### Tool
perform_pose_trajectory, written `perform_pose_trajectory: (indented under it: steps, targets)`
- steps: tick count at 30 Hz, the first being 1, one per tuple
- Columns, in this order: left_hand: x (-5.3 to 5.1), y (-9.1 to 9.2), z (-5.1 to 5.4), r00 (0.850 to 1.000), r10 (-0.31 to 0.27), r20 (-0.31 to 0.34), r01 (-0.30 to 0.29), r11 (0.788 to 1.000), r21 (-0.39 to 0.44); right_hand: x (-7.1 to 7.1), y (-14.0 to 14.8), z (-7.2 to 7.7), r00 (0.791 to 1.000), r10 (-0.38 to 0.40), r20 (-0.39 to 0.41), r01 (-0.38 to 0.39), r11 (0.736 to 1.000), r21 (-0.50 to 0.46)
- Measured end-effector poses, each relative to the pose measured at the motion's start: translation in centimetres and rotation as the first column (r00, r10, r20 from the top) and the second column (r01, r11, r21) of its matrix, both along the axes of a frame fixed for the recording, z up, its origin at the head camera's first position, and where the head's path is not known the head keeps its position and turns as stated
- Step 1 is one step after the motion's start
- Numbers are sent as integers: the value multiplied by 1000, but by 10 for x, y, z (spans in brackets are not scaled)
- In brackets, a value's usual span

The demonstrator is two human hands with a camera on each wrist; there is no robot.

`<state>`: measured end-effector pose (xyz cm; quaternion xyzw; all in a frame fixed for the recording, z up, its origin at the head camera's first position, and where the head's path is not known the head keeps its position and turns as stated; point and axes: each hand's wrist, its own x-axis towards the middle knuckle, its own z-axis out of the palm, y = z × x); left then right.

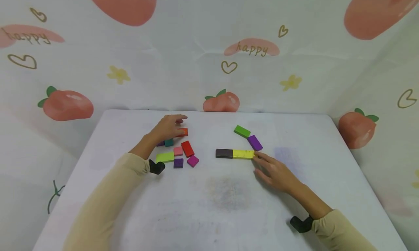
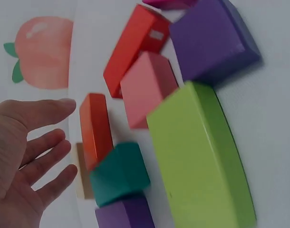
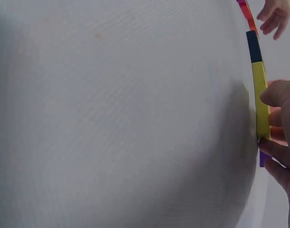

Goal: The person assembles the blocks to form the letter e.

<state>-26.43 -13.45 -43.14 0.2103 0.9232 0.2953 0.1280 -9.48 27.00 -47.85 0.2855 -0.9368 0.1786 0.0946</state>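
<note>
Arranging seems underway: empty, spread left hand [image 1: 165, 129] probably must pinch the orange oblong block [image 2: 95, 130]; loosely extended right hand [image 1: 278, 172] only touches the yellow oblong block [image 1: 243, 154].

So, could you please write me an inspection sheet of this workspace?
Surface: white tabletop, with a greyish smudge near the middle.
Job's things: black block and yellow block lie end to end; purple block and green block lie beyond them; more blocks are grouped at left.
Clutter: nothing seen.
Hands: left hand is beside the orange block, holding nothing; right hand has its fingertips at the yellow block's right end.
Cables: nothing seen.
Surroundings: white backdrop with printed fruit and hearts.
</note>
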Motion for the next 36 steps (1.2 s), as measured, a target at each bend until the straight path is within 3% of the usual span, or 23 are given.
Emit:
perform_pose_trajectory:
  steps: [7, 16, 27, 36]
  targets:
    - [5, -16, -6, 1000, -24, 7, 24, 998, -58, 0, 1, 0, 1000, 3, 2, -3, 1000, -2]
    - [6, -18, -14, 1000, -3, -4, 3, 1000, -17, 0, 0, -1, 1000, -4, 2, 4, 1000, -3]
    - [1, 13, -15, 999, -5, 40, 5, 1000, -19, 1, -1, 2, 999, -26, 37, 25, 1000, 7]
    - [-7, 46, -21, 1000, -19, 22, 18, 1000, 14, 1, 0, 0, 999, -28, 43, 28, 1000, -3]
